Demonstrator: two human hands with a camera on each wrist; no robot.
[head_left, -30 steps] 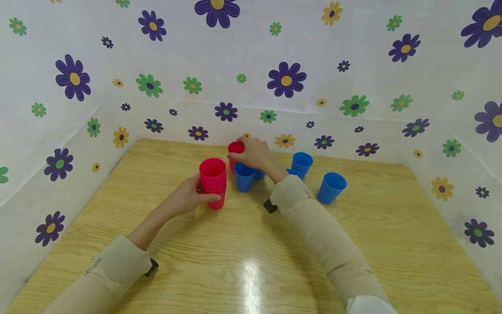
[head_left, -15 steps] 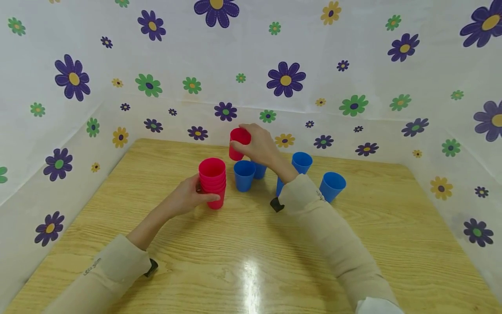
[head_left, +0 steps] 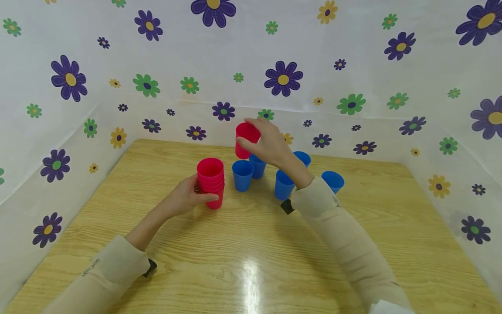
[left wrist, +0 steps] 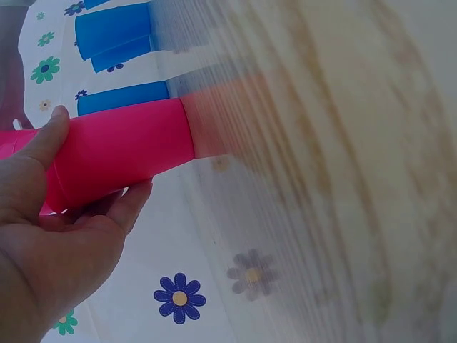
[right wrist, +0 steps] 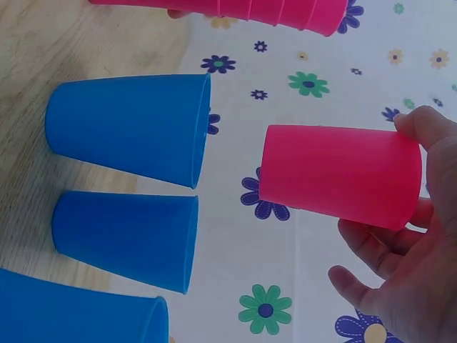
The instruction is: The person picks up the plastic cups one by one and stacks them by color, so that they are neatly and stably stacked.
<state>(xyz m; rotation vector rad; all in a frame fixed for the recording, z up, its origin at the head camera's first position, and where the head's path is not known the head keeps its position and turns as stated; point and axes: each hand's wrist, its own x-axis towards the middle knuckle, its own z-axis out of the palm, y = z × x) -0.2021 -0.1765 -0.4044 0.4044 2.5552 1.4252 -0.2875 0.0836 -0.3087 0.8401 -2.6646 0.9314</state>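
Note:
A stack of several nested red cups [head_left: 211, 181] stands upright on the table, and my left hand [head_left: 187, 195] grips it from the left side. In the left wrist view the thumb and fingers wrap the stack [left wrist: 125, 150], whose base meets the tabletop. My right hand [head_left: 270, 141] holds a single red cup [head_left: 244, 148] by its rim, mouth up, raised behind the blue cups. The right wrist view has that red cup [right wrist: 335, 175] in the air, higher than the blue cups. Closest to it in the head view are two blue cups, a front one [head_left: 242, 176] and a rear one [head_left: 257, 168].
Farther right are three more blue cups: one by the right wrist [head_left: 284, 185], one behind the forearm [head_left: 303, 158] and one at the far right [head_left: 333, 180]. A flower-printed white cloth [head_left: 188, 56] walls the wooden table [head_left: 219, 261] at the back and sides.
My right hand has lifted the single red cup off the table behind the blue cups and carried it up and slightly right. My left hand stays on the red stack.

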